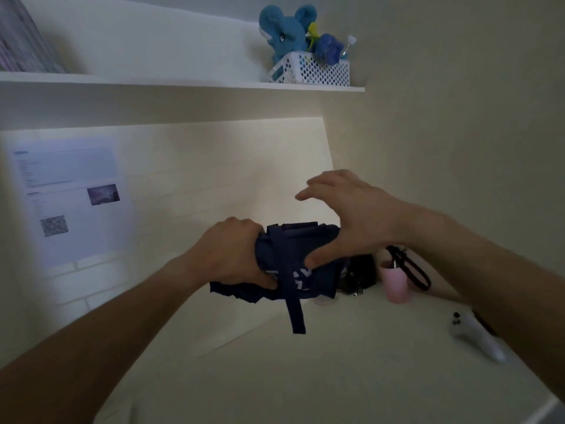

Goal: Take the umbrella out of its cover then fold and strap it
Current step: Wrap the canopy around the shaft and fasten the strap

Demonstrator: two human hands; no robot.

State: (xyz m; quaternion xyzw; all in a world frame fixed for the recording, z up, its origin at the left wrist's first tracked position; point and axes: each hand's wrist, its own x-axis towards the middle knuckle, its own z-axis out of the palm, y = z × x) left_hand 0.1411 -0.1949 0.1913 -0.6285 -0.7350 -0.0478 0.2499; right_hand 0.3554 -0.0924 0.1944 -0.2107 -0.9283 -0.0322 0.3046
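A dark blue folding umbrella (284, 255) with white lettering is held sideways in the air above the desk. My left hand (235, 252) grips its left end, where loose canopy folds bunch out below. Its closing strap (295, 307) hangs straight down, unfastened. My right hand (348, 215) rests its thumb on the umbrella's front, while the other fingers are spread and lifted above it. A black wrist loop (409, 267) dangles from the right end below my right wrist. No cover is visible.
A white desk (305, 377) lies below. On it at the right stand a pink cup (396, 281), a dark object (360, 275) and a white controller (477, 335). A printed sheet (70, 197) hangs on the wall. A shelf (183, 82) carries a basket (315, 70) with a blue plush.
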